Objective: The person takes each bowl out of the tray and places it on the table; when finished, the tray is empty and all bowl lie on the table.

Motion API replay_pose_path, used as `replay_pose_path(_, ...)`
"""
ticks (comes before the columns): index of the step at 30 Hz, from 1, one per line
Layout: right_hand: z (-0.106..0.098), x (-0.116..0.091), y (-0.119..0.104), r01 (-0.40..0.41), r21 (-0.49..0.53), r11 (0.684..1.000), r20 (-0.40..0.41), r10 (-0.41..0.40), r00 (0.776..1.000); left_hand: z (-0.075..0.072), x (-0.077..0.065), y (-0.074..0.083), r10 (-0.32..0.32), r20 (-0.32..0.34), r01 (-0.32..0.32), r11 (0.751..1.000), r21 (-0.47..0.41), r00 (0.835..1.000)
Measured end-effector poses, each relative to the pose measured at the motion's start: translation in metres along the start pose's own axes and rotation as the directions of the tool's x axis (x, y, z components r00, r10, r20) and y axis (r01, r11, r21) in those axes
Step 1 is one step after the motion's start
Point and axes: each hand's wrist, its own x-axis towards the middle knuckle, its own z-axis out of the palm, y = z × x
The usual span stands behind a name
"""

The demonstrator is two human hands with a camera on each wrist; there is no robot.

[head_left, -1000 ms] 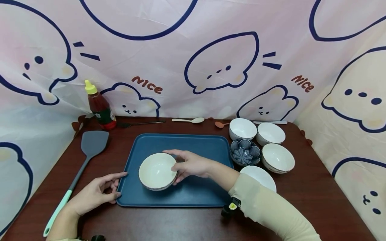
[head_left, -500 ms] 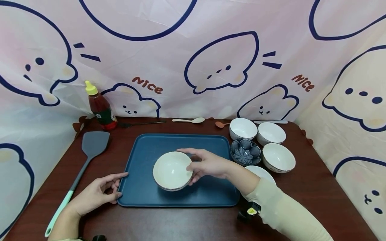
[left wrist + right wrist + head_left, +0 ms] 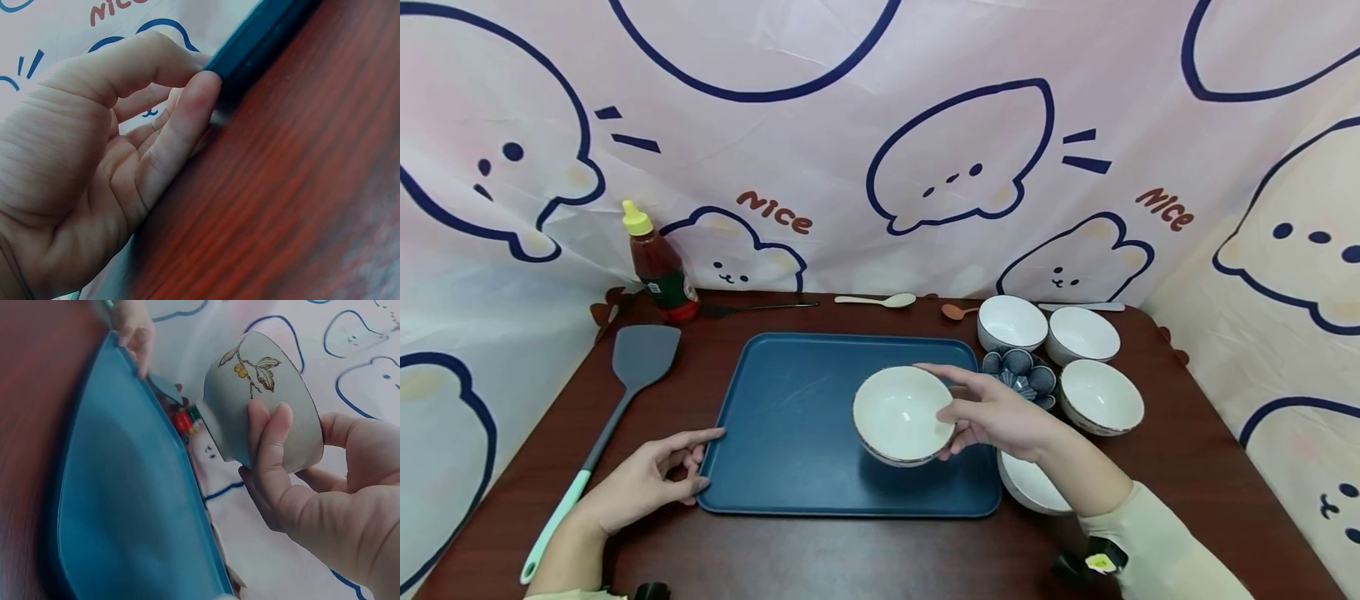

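Note:
My right hand [image 3: 1000,417] grips a white bowl [image 3: 898,412] by its right side, thumb over the rim and fingers underneath. The bowl hangs above the right half of the blue tray [image 3: 797,417], casting a shadow on it. In the right wrist view the bowl [image 3: 269,375] shows a leaf and yellow berry print on its outside, and the tray's surface lies apart from it. At the tray's left edge, my left hand [image 3: 643,479] holds the rim with thumb and index finger. The left wrist view shows both fingertips right at the tray's edge [image 3: 250,56].
To the tray's right stand white bowls [image 3: 1101,396] and a blue flower-shaped bowl [image 3: 1030,375]; one white bowl [image 3: 1030,483] is partly behind my right forearm. A spatula [image 3: 643,358] and sauce bottle [image 3: 658,271] are left. Spoons [image 3: 895,300] and a fork [image 3: 722,310] line the back.
My right hand has carried the white bowl to the right across the tray, and slightly up in view. The left hand has stayed at the tray's left edge.

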Motion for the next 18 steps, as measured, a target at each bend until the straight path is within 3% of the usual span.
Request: replay_pose_path(18,-0.066,-0.072,0.005,0.100,-0.012,0.995,0.017,-0.099,0.995,-0.001,0.000,-0.003,0.016,0.001,-0.016,1.000,-0.002,1.000)
